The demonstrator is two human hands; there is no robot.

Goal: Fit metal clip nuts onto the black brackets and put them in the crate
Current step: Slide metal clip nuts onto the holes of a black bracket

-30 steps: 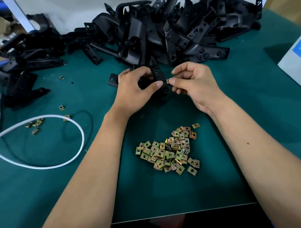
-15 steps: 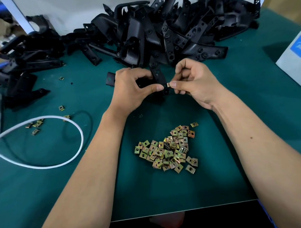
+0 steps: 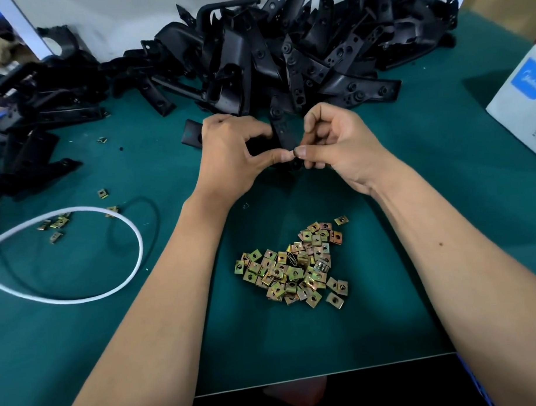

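Both hands work 1 black bracket above the clip nut pile.

Nearest, a heap of brass-coloured clip nuts (image 3: 295, 267) lies on the green mat (image 3: 296, 347). Beyond it, the left hand (image 3: 234, 157) grips the bracket (image 3: 281, 132), while the right hand (image 3: 337, 145) pinches its near end; any nut there is hidden. Farther back sits the bracket pile (image 3: 286, 56), with a white cable (image 3: 112, 291) at left.

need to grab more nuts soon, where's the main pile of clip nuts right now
In the head view the pile of clip nuts lies on the green mat, near the table's front edge, between the two forearms and nearer than both hands.
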